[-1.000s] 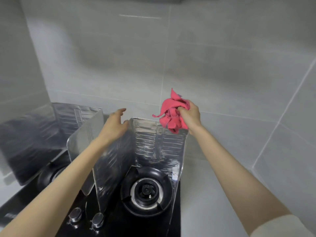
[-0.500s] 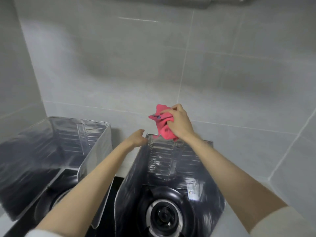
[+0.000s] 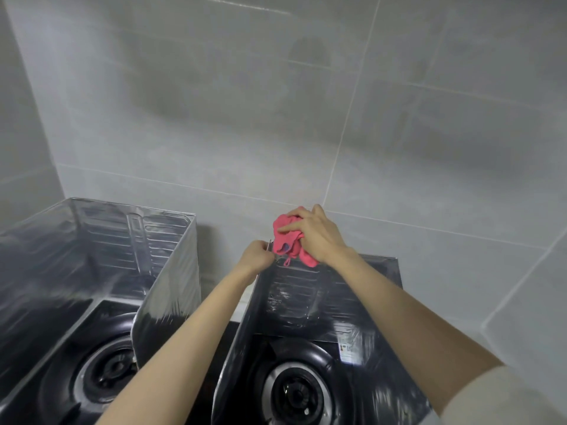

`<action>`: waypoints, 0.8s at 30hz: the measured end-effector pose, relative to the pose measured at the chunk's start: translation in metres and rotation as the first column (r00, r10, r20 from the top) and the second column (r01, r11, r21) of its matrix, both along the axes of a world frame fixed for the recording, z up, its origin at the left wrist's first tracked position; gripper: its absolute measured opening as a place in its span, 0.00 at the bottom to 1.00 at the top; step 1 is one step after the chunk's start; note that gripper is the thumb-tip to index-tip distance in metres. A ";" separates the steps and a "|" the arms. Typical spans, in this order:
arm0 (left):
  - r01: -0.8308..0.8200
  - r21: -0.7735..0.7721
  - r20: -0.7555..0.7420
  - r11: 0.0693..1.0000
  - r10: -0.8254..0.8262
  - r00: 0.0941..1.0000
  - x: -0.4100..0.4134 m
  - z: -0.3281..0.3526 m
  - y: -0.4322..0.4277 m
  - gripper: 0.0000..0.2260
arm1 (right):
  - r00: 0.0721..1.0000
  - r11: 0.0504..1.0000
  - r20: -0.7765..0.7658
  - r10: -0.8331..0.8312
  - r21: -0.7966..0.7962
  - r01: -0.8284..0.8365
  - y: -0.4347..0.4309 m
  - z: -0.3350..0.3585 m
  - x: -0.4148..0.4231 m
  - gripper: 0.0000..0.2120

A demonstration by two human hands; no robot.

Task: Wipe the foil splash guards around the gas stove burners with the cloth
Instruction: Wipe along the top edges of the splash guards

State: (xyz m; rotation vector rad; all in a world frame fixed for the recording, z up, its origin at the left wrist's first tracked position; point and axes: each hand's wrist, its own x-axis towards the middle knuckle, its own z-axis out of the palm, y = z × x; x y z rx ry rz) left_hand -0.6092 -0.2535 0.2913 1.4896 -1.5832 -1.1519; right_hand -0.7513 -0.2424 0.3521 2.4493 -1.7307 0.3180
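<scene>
Two silver foil splash guards stand on a black gas stove. The right guard wraps the right burner; the left guard wraps the left burner. My right hand clutches a bunched pink cloth against the top edge of the right guard's back panel. My left hand pinches that guard's top left corner, right beside the cloth.
Grey tiled walls rise close behind the stove and on the left. A grey counter lies to the right of the right guard. A narrow strip of black stove top separates the two guards.
The view has shifted closer and lower over the stove. My right hand has brought the cloth down onto the right guard's top edge, and my left hand has closed on its corner.
</scene>
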 end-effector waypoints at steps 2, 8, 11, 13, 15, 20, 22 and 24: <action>0.001 -0.012 -0.001 1.000 -0.001 1.000 -0.001 -0.001 0.000 0.13 | 0.998 1.000 -0.063 0.029 0.002 -0.029 0.000 -0.005 0.000 0.21; 0.014 -0.031 -0.024 0.999 -0.015 1.000 -0.004 -0.003 0.003 0.04 | 0.966 0.998 -0.252 0.060 -0.012 -0.065 0.001 -0.006 -0.003 0.18; -0.006 -0.040 0.018 0.999 0.007 1.000 -0.006 -0.002 0.002 0.05 | 0.946 0.998 -0.321 0.036 -0.031 -0.048 0.004 -0.005 -0.012 0.23; -0.023 -0.047 0.050 0.999 0.025 0.998 -0.007 -0.003 0.001 0.09 | 0.943 0.999 -0.332 0.013 -0.027 -0.024 0.007 -0.004 -0.020 0.24; -0.033 -0.056 0.071 0.998 0.037 0.997 -0.008 -0.004 0.000 0.13 | 0.938 1.000 -0.346 -0.003 -0.021 -0.004 0.010 -0.004 -0.031 0.25; -0.044 -0.088 0.134 0.995 0.056 0.989 -0.010 -0.006 -0.001 0.14 | 0.944 0.999 -0.326 -0.054 -0.015 0.052 0.021 -0.006 -0.062 0.22; -0.053 -0.111 0.155 0.992 0.070 0.985 -0.011 -0.006 -0.001 0.15 | 0.946 0.996 -0.314 -0.083 -0.011 0.084 0.026 -0.007 -0.072 0.21; -0.074 -0.125 0.151 0.989 0.093 0.984 -0.012 -0.007 -0.001 0.14 | 0.942 0.993 -0.315 -0.116 -0.024 0.114 0.030 -0.007 -0.081 0.22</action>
